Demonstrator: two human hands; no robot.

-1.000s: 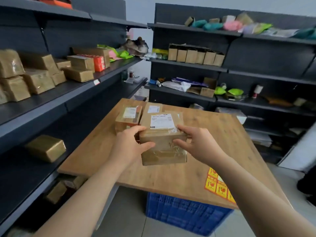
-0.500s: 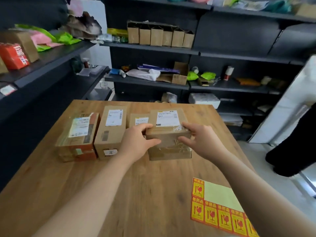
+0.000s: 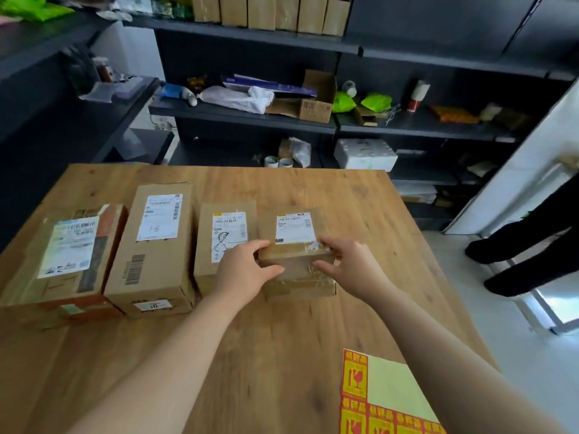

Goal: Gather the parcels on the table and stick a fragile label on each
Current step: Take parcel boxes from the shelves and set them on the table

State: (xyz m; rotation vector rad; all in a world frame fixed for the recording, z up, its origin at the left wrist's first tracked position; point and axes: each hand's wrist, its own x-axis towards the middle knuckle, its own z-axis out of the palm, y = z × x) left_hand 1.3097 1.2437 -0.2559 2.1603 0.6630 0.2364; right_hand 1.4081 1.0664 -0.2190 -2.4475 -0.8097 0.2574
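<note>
Head view shows us both hands on the small parcel (image 3: 293,228) at the right end of a row of four. Our left hand (image 3: 242,270) curls round its near left corner and our right hand (image 3: 347,267) round its near right corner, with fingers over the top edge and thumbs on the near face. The parcel seems to rest on the wooden surface (image 3: 250,355), though we cannot tell whether its full weight is down. It lies just beside the next parcel (image 3: 219,233), and we cannot say whether the two touch. Further left come a long parcel (image 3: 156,245) and a taped parcel (image 3: 69,252). All four lie side by side with their long axes running away from us and their shipping labels facing up. We judge that the gathering is about done and that none of the tops carries a fragile sticker yet. The sheet of fragile labels (image 3: 354,377) lies at the near right corner of the surface, well apart from the row, toward us and to the right of both hands. Our right forearm crosses above its far corner and hides part of it. Our right hand is therefore the nearer one, and it would need to let go and draw back toward us to peel a sticker. Our left hand is better placed to steady the boxes. Dark shelves (image 3: 313,123) with loose packing goods stand behind, and someone's dark-clad legs (image 3: 532,245) show at the right.
</note>
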